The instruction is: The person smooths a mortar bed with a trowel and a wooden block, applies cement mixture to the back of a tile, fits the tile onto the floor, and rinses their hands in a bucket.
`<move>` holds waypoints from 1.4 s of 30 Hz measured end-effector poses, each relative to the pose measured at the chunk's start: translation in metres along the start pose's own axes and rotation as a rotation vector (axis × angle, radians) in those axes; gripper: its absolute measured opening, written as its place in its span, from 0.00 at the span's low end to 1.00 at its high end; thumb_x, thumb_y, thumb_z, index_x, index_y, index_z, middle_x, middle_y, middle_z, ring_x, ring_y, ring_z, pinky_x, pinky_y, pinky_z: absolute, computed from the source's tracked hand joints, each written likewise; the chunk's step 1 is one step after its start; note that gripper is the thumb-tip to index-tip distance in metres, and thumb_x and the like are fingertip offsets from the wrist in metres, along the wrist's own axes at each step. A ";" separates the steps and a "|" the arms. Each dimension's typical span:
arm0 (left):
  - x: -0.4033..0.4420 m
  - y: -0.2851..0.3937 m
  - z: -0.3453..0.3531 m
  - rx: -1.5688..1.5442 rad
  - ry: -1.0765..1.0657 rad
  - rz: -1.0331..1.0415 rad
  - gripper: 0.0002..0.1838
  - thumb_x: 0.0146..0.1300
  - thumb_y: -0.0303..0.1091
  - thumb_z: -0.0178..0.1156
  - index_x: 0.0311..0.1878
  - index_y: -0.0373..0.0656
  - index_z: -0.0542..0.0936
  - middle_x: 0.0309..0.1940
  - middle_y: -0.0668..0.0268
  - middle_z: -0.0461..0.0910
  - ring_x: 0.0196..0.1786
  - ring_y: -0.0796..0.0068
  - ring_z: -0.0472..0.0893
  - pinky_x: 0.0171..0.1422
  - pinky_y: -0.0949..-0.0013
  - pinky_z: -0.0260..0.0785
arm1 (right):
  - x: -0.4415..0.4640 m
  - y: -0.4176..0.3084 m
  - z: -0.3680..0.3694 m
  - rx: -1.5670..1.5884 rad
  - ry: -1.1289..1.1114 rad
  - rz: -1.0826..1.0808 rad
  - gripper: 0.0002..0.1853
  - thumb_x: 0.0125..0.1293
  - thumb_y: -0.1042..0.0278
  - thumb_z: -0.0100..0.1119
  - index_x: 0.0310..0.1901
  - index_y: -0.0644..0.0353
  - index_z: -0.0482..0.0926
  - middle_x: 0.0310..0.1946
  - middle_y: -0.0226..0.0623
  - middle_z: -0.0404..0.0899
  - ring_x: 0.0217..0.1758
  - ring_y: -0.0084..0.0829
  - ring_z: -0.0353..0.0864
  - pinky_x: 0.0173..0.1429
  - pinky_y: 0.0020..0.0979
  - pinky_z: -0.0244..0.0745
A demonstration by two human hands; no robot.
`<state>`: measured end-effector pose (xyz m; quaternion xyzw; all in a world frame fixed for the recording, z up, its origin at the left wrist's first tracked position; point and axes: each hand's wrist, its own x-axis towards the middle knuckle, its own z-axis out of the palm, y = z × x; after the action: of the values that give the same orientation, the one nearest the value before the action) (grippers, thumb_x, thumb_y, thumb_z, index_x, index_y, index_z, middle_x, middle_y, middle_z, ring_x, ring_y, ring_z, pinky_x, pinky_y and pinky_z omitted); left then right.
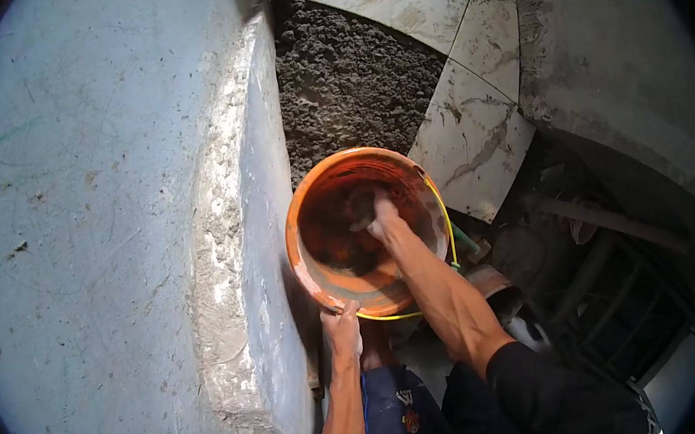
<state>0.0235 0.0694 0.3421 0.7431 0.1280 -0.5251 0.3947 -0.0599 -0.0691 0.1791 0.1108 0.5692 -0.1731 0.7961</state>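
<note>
An orange bucket [310, 281] with a yellow handle [449, 232] is tilted so that I look down into its mouth. My left hand [341, 328] is closed on the near rim, with the thumb over the edge. Deep in the bucket is my right hand [379, 218], its fingers curled and partly lost in shadow. What those fingers hold, if anything, I cannot make out. Dark wet matter coats the bucket's inside, and its contents are dim.
Rough grey mortar [351, 83] lies beyond the bucket, bordered by marbled tiles [474, 138] on the right. A low blue-grey wall [263, 250] with a chipped edge stands close on the left. A pipe-like object [488, 281] and a dark crate [623, 299] are at lower right.
</note>
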 end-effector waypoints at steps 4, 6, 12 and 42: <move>0.017 0.000 0.013 -0.046 -0.003 0.040 0.10 0.45 0.19 0.53 0.35 0.34 0.71 0.29 0.69 0.70 0.34 0.78 0.71 0.41 0.75 0.64 | -0.084 -0.073 0.082 0.270 -0.348 -0.336 0.22 0.65 0.53 0.39 0.53 0.62 0.66 0.47 0.39 0.73 0.53 0.38 0.70 0.56 0.37 0.68; 0.020 0.007 0.021 -0.002 -0.015 0.084 0.10 0.45 0.19 0.53 0.34 0.34 0.71 0.29 0.68 0.70 0.33 0.78 0.71 0.40 0.75 0.64 | -0.090 -0.093 0.091 0.252 -0.336 -0.436 0.22 0.66 0.54 0.39 0.54 0.62 0.65 0.48 0.37 0.73 0.51 0.37 0.72 0.54 0.36 0.68; 0.020 0.012 0.030 0.063 -0.037 0.058 0.09 0.45 0.17 0.52 0.33 0.36 0.70 0.27 0.69 0.70 0.28 0.79 0.72 0.34 0.75 0.67 | -0.065 -0.074 0.053 -0.177 0.152 -0.484 0.18 0.67 0.59 0.39 0.48 0.64 0.72 0.44 0.37 0.76 0.49 0.30 0.74 0.50 0.32 0.69; 0.015 0.028 0.043 0.326 -0.134 0.010 0.18 0.44 0.17 0.52 0.43 0.33 0.67 0.32 0.66 0.69 0.32 0.76 0.71 0.41 0.76 0.66 | 0.025 -0.013 -0.071 -0.543 0.682 -0.380 0.15 0.61 0.61 0.46 0.38 0.65 0.74 0.31 0.35 0.78 0.36 0.26 0.78 0.37 0.27 0.70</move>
<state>0.0175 0.0172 0.3354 0.7613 0.0107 -0.5851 0.2792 -0.1193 -0.0580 0.1320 -0.1568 0.8328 -0.1144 0.5184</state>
